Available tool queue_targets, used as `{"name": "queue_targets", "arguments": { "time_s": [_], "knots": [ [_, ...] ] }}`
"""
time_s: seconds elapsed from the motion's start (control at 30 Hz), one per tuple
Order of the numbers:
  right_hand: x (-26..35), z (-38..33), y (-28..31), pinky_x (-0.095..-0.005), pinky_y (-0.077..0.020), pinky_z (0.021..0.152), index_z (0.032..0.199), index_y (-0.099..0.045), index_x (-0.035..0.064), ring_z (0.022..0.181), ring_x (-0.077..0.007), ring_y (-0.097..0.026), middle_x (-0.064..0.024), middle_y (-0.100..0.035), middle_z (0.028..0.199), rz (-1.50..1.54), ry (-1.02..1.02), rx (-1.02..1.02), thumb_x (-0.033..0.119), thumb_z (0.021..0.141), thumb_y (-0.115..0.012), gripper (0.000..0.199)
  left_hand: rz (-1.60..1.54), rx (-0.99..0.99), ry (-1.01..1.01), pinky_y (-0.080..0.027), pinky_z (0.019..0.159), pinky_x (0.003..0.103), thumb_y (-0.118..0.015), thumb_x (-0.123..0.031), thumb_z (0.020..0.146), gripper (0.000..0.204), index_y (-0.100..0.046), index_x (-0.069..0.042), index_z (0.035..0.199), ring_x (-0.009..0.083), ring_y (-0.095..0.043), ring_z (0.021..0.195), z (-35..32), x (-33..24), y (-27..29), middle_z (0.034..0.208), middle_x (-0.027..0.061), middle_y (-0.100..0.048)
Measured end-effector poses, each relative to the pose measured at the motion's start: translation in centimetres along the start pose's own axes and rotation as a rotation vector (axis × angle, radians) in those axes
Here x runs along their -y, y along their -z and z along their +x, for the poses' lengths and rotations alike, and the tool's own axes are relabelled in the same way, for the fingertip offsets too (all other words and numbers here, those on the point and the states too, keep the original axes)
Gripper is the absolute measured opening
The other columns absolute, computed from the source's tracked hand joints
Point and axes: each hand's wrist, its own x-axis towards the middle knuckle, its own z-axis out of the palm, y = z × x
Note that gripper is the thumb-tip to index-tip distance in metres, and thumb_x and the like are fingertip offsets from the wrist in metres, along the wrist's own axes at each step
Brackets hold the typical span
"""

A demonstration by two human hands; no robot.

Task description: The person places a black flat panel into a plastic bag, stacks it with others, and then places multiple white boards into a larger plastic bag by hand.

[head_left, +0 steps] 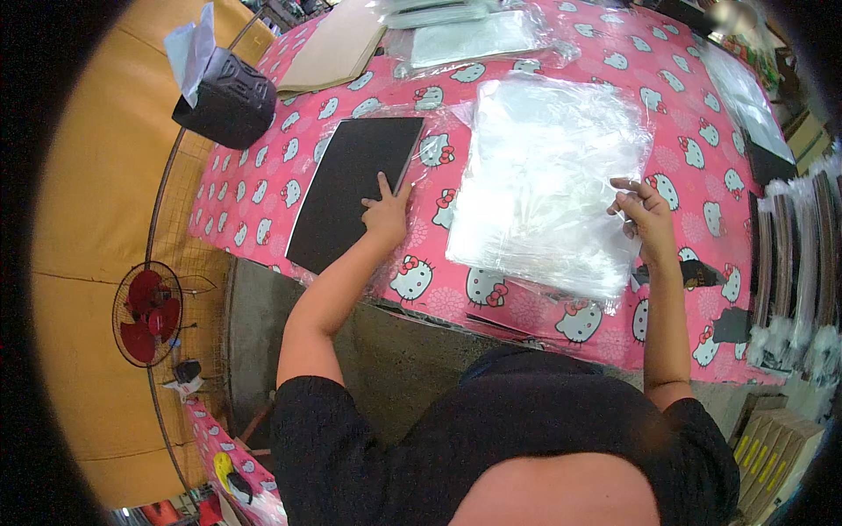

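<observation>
My left hand [386, 215] lies with its fingers spread on a flat black rectangular board [355, 188], near its right edge. Clear plastic wrap [421, 167] shows around and under the board. At the right edge of a stack of clear plastic bags [548, 175] is my right hand [645, 215]. Its fingers are bent and apart, and I see nothing held between them. Whether the fingertips touch the top bag, I cannot tell. Glare covers much of the stack.
A pink patterned cloth covers the table [517, 307]. Brown paper [333, 48] and more plastic packs [474, 39] lie at the far side. A black container [228, 101] stands far left. Wrapped dark packs [794, 254] stand at the right edge. A red fan [149, 316] is at left.
</observation>
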Motion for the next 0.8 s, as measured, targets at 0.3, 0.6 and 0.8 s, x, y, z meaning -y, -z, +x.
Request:
{"name": "queue_targets", "arguments": {
  "time_s": [0.3,0.6,0.8],
  "knots": [
    [2.4,3.0,-0.2,-0.0184,-0.0281,0.042,0.107,-0.053,0.0087,0.051,-0.0049,-0.041,-0.0035,-0.057,0.066,-0.068,0.225,0.076,0.014,0.074,-0.056,0.033,0.180,-0.191,-0.246,-0.052,0.062,0.040,-0.059,-0.012,0.065,0.032,-0.049,0.000,0.094,0.0395,-0.052,0.083,-0.2,4.2,0.1,0.136,0.0169,-0.017],
    [13.8,6.0,-11.7,-0.0178,-0.0313,0.039,0.114,-0.048,0.0113,0.049,-0.0039,-0.044,-0.0014,-0.055,0.070,0.318,0.456,0.596,0.015,0.079,-0.056,0.036,0.079,-0.445,-0.192,-0.049,0.072,0.039,-0.052,0.003,0.066,0.027,-0.050,-0.004,0.091,0.0394,-0.047,0.095,0.4,6.8,1.2,0.127,0.0183,-0.032],
    [11.3,9.7,-16.4,-0.0247,-0.0386,0.039,0.125,-0.033,0.0119,0.050,-0.0098,-0.048,-0.0080,-0.055,0.074,0.683,0.274,0.613,0.000,0.076,-0.054,0.055,-0.378,-0.641,-0.264,-0.044,0.073,0.040,-0.050,0.004,0.066,0.028,-0.053,-0.005,0.092,0.0371,-0.053,0.083,1.5,13.0,5.6,0.099,0.0219,-0.052]
  ]
}}
